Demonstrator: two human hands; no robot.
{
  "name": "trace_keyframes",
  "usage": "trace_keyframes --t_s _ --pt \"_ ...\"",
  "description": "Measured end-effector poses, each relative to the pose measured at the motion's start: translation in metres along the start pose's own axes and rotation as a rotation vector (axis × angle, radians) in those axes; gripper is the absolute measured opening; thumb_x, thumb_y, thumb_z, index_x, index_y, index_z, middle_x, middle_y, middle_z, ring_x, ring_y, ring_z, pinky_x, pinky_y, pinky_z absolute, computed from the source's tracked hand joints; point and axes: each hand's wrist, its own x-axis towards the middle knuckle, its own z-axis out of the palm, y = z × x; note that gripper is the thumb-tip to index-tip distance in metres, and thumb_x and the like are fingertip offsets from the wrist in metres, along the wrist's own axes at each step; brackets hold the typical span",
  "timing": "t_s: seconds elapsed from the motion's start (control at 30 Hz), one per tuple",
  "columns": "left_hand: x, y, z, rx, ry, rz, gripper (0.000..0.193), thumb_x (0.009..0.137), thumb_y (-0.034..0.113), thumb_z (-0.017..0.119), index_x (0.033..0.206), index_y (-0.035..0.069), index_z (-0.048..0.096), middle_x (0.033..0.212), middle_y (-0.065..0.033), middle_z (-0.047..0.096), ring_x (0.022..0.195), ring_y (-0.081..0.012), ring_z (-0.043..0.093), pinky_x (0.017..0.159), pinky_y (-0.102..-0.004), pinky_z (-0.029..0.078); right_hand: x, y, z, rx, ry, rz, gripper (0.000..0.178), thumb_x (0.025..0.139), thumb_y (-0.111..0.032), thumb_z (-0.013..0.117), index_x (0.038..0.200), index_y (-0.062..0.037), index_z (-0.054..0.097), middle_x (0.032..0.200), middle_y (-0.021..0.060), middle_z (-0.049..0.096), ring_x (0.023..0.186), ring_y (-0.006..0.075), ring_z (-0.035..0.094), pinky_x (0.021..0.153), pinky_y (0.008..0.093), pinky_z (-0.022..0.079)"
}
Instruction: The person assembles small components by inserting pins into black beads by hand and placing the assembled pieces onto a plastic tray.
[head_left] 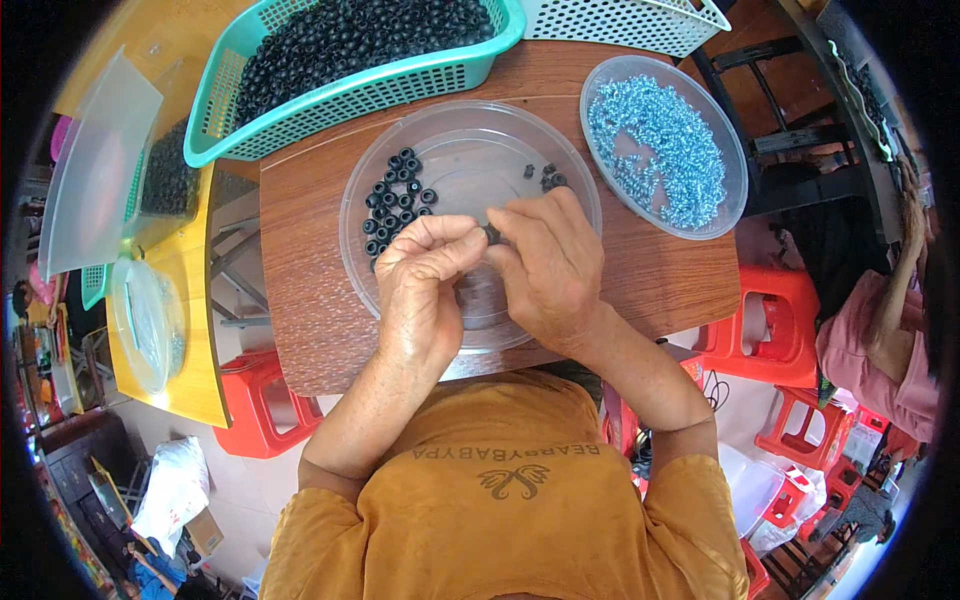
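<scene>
Over a clear round plastic tray, my two hands meet fingertip to fingertip. A small black part shows between them, mostly covered by the fingers. My left hand is closed in a pinch on it, thumb against index finger. My right hand pinches at the same part from the other side, fingers curled. Inside the tray, beside my left hand, lie several round black ring-shaped pieces. A few smaller black pieces lie beyond my right hand.
A teal basket heaped with black pieces stands at the back. Right of the tray is a clear round dish of small blue parts. Red stools flank the wooden table. Another person's arm shows far right.
</scene>
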Motion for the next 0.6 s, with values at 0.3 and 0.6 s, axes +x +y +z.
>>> trace_keyframes --t_s 0.3,0.6 --pt "-0.004 0.000 0.006 0.039 -0.016 0.081 0.015 0.077 -0.007 0.069 0.089 0.000 0.064 0.084 -0.0056 0.065 0.077 -0.0114 0.059 0.075 -0.0230 0.046 0.002 0.002 0.000 -0.017 0.039 -0.119 0.033 0.061 0.000 0.065 0.093 0.0058 0.056 0.080 0.0144 0.052 0.068 0.0304 0.050 0.057 0.0395 0.042" --pt "-0.007 -0.003 0.013 0.022 0.004 0.009 0.015 0.078 -0.008 0.068 0.090 -0.001 0.063 0.086 -0.0057 0.064 0.077 -0.0117 0.059 0.075 -0.0231 0.047 0.001 0.003 -0.009 -0.041 -0.003 -0.143 0.029 0.062 0.003 0.067 0.090 0.0062 0.059 0.078 0.0155 0.055 0.064 0.0295 0.051 0.052 0.0356 0.041"
